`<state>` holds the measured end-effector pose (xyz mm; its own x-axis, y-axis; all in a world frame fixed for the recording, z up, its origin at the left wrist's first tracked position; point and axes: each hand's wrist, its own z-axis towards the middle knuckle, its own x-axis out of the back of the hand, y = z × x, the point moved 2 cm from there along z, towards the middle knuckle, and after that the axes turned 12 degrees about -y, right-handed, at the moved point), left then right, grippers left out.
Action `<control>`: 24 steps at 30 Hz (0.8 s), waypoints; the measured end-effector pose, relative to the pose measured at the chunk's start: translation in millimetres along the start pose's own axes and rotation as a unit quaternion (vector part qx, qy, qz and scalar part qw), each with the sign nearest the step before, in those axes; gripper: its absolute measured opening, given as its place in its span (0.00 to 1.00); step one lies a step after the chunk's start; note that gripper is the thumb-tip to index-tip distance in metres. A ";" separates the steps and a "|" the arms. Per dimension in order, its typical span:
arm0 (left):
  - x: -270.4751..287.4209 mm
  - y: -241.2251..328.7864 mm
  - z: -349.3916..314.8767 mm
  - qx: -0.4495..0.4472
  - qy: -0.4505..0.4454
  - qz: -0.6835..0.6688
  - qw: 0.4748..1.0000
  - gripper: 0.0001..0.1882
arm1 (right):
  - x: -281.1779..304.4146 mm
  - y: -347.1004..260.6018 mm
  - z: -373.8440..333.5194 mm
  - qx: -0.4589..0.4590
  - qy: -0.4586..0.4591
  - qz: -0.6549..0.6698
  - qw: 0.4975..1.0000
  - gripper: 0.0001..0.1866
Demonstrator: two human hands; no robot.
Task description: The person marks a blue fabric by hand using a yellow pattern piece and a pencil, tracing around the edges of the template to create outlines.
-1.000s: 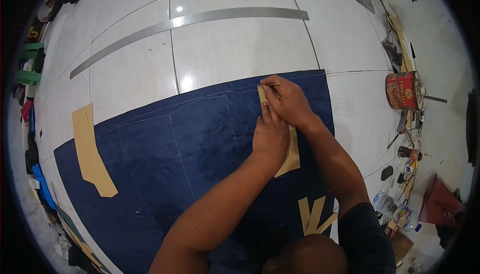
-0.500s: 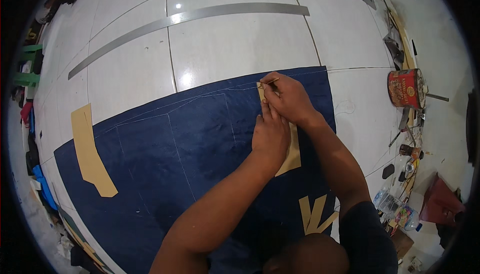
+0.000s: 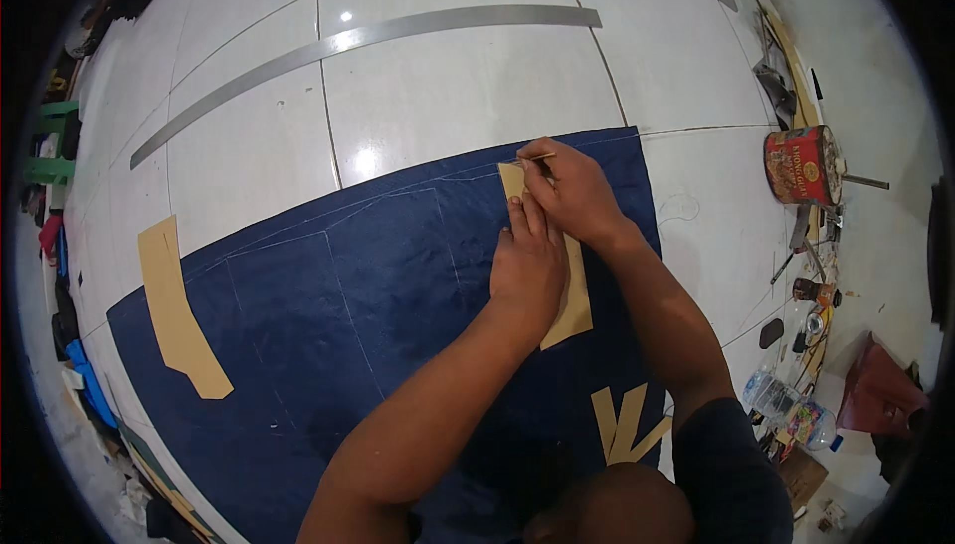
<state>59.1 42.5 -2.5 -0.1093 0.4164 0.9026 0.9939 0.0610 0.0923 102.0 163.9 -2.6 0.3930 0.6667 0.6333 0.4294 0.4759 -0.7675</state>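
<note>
A dark blue cloth (image 3: 383, 275) marked with thin white lines lies spread on the floor. On its right part rests a long tan paper pattern piece (image 3: 571, 323), partly covered by my hands. My left hand (image 3: 529, 268) presses flat on this piece with fingers stretched out. My right hand (image 3: 574, 191) pinches a thin pencil-like marker (image 3: 542, 156), its tip at the paper's far end near the cloth's far edge. A second tan pattern piece (image 3: 177, 310) lies at the left, overlapping the cloth's edge.
A long metal ruler (image 3: 368, 32) lies beyond the cloth. Narrow tan strips (image 3: 625, 423) rest near my right arm. To the right are a red tin (image 3: 801, 168), a plastic bottle (image 3: 791, 410), a dark red object (image 3: 880, 385) and small tools along the wall.
My right hand has shifted slightly right along the paper's far end, uncovering more of its corner. My left hand stays pressed on the piece. The whole view has moved a little.
</note>
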 end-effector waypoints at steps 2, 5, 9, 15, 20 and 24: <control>-4.4 -1.2 0.2 0.011 0.027 0.001 1.000 0.37 | 3.3 4.1 -6.1 0.008 0.019 -0.006 1.000 0.10; 2.9 1.6 1.8 0.000 0.004 0.005 1.000 0.39 | 10.9 11.1 -9.4 0.006 0.026 -0.006 1.000 0.10; 2.1 1.2 2.9 0.005 -0.001 0.004 1.000 0.42 | 4.6 5.1 -3.6 0.014 0.006 -0.028 0.999 0.10; 2.3 -0.3 3.7 0.015 -0.016 -0.006 1.000 0.46 | 11.5 10.0 -8.2 -0.018 -0.013 -0.002 1.000 0.10; 8.0 2.2 5.7 0.012 -0.029 -0.018 0.999 0.49 | 19.2 17.4 -11.2 0.004 0.001 -0.036 0.999 0.10; 3.1 0.4 6.3 0.015 -0.018 -0.008 1.000 0.52 | 20.7 18.1 -10.6 0.005 0.004 -0.036 0.999 0.09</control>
<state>59.0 49.6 -2.2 -0.1265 0.4473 0.8854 0.9911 0.0953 0.0934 126.5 180.3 -2.4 0.3678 0.6263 0.6874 0.4484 0.5281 -0.7211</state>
